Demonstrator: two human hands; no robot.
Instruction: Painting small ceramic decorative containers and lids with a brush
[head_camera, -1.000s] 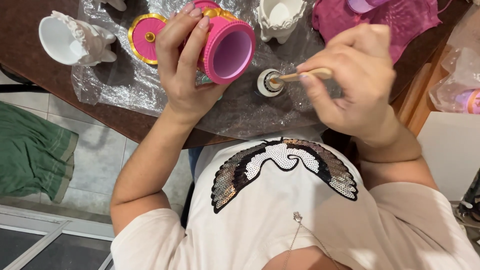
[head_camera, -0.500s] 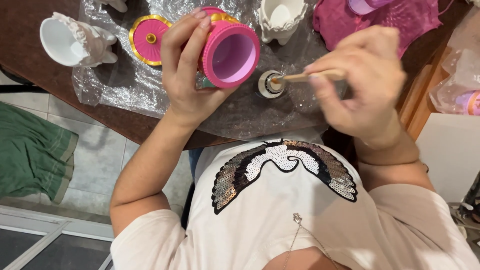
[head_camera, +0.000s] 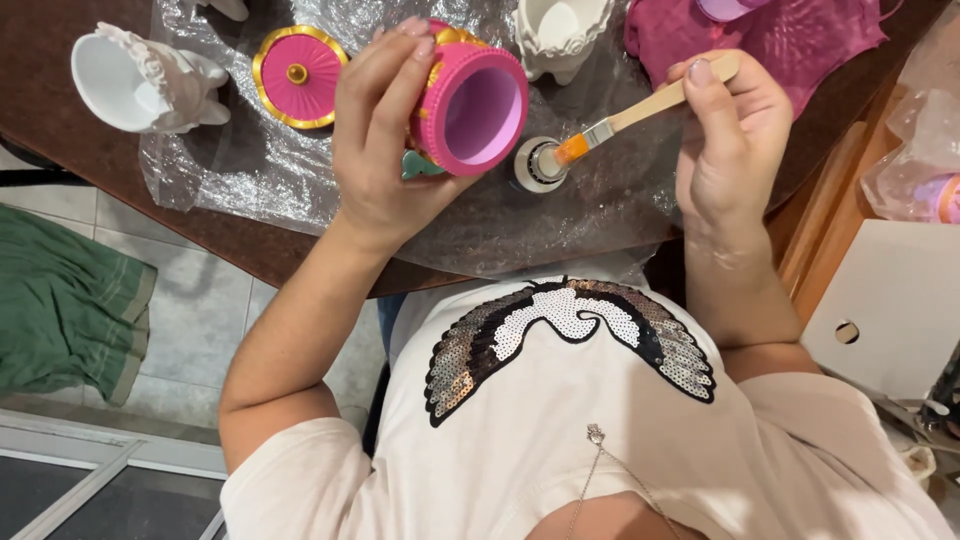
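Left hand (head_camera: 385, 140) grips pink jar (head_camera: 470, 105) tilted above plastic sheet (head_camera: 240, 165). Right hand (head_camera: 735, 130) pinches brush (head_camera: 640, 105), bristles dipped in small paint pot (head_camera: 535, 165). Risks: overloaded bristles may drip onto sheet; pot, unsteadied, may tip; fingers may smudge jar's paint if wet.

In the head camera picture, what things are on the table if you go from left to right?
White ceramic cup → round pink and gold lid → left hand holding the pink round box → small paint pot → paintbrush → right hand.
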